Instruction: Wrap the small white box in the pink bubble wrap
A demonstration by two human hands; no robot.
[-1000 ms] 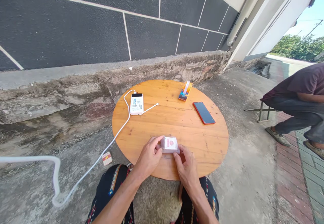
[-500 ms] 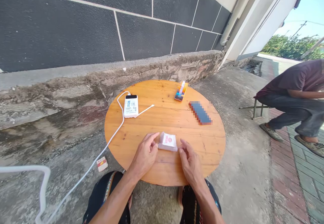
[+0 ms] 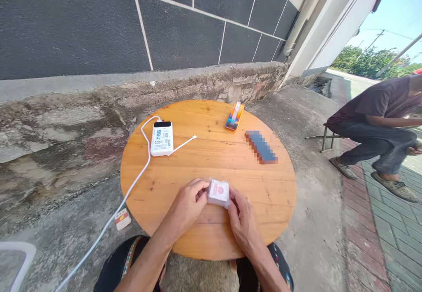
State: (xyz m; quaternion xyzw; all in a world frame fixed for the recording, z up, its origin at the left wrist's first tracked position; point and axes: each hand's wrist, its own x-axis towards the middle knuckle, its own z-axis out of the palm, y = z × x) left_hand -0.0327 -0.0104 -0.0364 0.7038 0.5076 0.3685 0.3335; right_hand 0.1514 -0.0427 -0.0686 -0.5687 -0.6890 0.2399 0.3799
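Observation:
A small white box with red print (image 3: 218, 191), in clear plastic wrapping, lies near the front of the round wooden table (image 3: 198, 235). My left hand (image 3: 189, 202) grips its left side between thumb and fingers. On the box's right side, the fingers and thumb of my right hand (image 3: 241, 213) are closed against it. The box's top face shows between both hands, and its lower sides are partly hidden by the fingertips.
A white power bank (image 3: 162, 139) with a white cable (image 3: 132, 188) is at the table's left. An orange tape dispenser (image 3: 235, 116) and a pixelated phone-like slab (image 3: 261, 147) are at the right. A small carton (image 3: 122, 219) lies on the ground. A seated person (image 3: 379, 116) is at far right.
Both hands have closed in on the wrapped box and now hold its sides; before, they were apart on either side of it. The camera view has shifted slightly.

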